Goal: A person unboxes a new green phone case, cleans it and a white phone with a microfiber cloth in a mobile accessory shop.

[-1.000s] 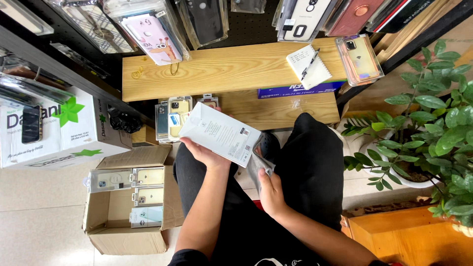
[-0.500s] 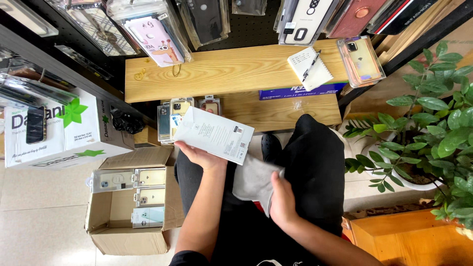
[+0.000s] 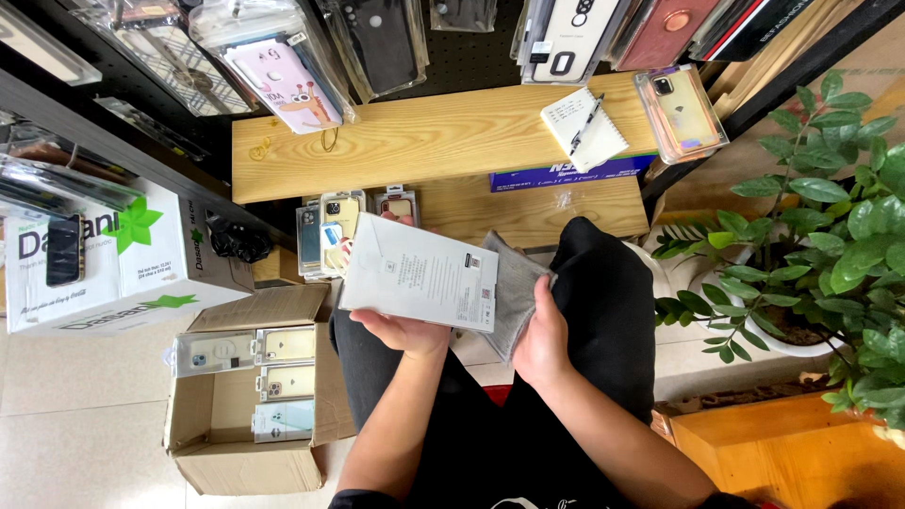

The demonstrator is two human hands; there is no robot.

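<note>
My left hand [image 3: 403, 330] holds a flat white phone-case package [image 3: 419, 273] from below, its printed back facing up, over my lap. My right hand [image 3: 542, 339] grips a grey cloth [image 3: 514, 287] and presses it against the package's right edge. Both forearms reach forward over my black trousers [image 3: 603, 311].
An open cardboard box [image 3: 247, 391] with several packaged phone cases stands at my left. A wooden shelf [image 3: 424, 137] ahead carries a notepad with a pen [image 3: 583, 127] and a boxed case [image 3: 681, 111]. More cases hang above. A potted plant [image 3: 830, 254] is at right, a white carton [image 3: 104, 254] at left.
My right hand has brought the grey cloth up from my lap to the package's right edge. The package has shifted slightly toward me.
</note>
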